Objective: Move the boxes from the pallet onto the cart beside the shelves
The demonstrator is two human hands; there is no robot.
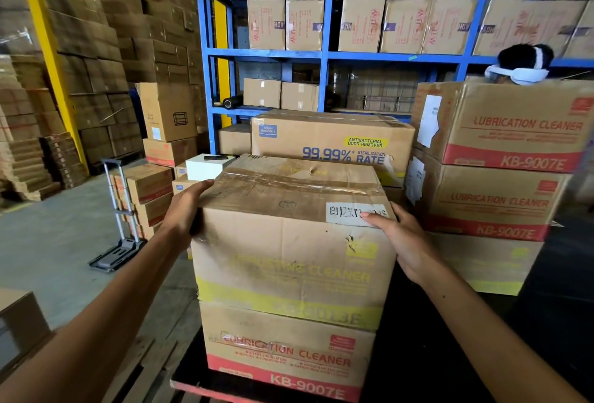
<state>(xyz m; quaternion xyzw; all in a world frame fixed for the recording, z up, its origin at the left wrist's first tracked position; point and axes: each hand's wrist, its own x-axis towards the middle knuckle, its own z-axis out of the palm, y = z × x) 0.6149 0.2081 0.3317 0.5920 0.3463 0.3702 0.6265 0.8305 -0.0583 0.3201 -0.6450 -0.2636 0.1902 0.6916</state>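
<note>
A yellow-striped cardboard box sits on top of a red-striped "Lubrication Cleaner" box right in front of me. My left hand grips its upper left edge. My right hand presses on its upper right corner, fingers over a white label. Both boxes rest on a dark platform with a red rim. Wooden pallet slats show at the lower left. Behind stands a "99.99%" box. To the right is a stack of red-striped boxes.
Blue shelving full of cartons fills the background. A folding hand trolley stands on the grey floor at left, beside more stacked boxes. Tall carton stacks and a yellow post are far left. Another person's head shows behind the right stack.
</note>
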